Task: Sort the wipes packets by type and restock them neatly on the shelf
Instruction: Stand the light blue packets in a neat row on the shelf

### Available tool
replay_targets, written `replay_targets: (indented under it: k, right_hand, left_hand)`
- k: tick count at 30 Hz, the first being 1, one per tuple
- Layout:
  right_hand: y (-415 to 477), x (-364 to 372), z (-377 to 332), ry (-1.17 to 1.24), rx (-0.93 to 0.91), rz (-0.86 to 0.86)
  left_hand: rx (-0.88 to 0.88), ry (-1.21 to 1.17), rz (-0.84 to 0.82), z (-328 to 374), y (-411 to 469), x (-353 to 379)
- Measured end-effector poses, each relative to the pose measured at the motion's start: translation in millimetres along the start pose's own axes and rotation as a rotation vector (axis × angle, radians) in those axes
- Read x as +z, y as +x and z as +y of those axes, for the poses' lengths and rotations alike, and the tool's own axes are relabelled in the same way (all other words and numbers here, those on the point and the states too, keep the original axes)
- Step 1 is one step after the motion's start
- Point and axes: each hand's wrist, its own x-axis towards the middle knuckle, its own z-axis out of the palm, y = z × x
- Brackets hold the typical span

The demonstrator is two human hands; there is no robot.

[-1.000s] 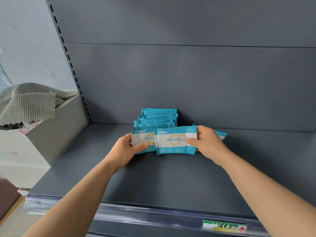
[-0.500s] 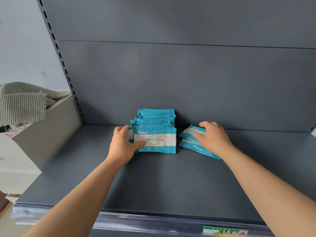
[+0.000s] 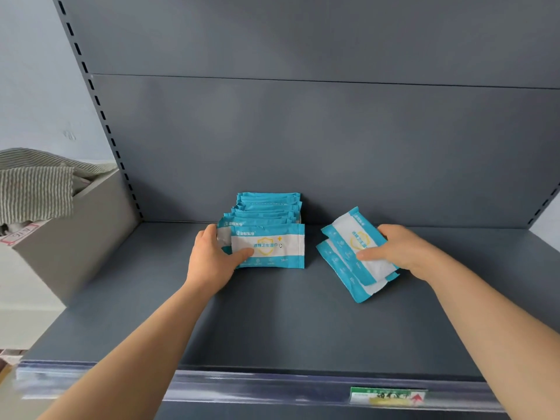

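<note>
a row of blue-and-white wipes packets is stood on edge at the middle back of the grey shelf, running from the back panel toward the front. the front packet is upright, with its printed face turned outward, and is touching the packets behind it. its left end is gripped by the left hand: the thumb is laid across the lower left of the face, and the fingers are curled round the left edge, where their tips are hidden.

to the right of the row, and apart from it, two loose packets of the same print are lying overlapped and turned at an angle, the upper one shifted toward the back. they are held by the right hand, with the thumb pressed on the white face of the upper one and the fingers curved over its far edge. whether the lower one is also caught cannot be told.

a clear plastic strip is fixed along the shelf's front lip, with a green price label set in it at the right. a cardboard box is seen at the left of the shelf, with a striped cloth draped over it.
</note>
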Motion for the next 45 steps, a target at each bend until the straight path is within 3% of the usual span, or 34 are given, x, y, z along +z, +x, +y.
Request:
replay_targets:
  k: [4,8,14,20,30,34,38,43,45]
  right_hand:
    - [-10.2,-11.1,-0.2,0.186,-0.139,-0.033]
    - [-17.8,-4.1,-17.6,0.243,-0.247,-0.063]
    - [-11.1,27.2,-47.4,0.127,-0.295,-0.025]
    - [-9.4,55.8,-72.9,0.016,-0.365,-0.086]
    - [-9.2,77.1,-75.7,0.09,-0.409,-0.058]
    - [-7.1,58.3,-69.9,-0.101,-0.404,-0.072]
    - [-7.1,61.0,-69.1,-0.366,-0.4,-0.112]
    - [-5.0,86.9,-73.1,-0.378,-0.44,0.0]
    - [-6.2,94.0,-72.7,-0.354,-0.425,-0.002]
  left_hand:
    - [0.018,0.097,0.082,3.8,-5.6,-2.7]
    - [-0.028,-0.152,0.038,2.6,-9.2,-2.2]
    - [-0.028,-0.297,0.005,-4.3,-15.0,-8.2]
    - [-0.038,-0.456,-0.201,-4.9,-17.1,-19.4]
    - [0.002,-0.123,-0.153,-8.8,-9.9,-7.1]
    - [-0.052,-0.21,-0.108,-15.5,-6.9,-7.0]
    - [-0.07,-0.393,-0.171,-14.7,-8.4,-6.8]
    - [-0.094,-0.481,-0.357,-14.4,-10.7,-15.5]
    - [0.007,-0.382,-0.375,-13.7,-10.3,-19.7]
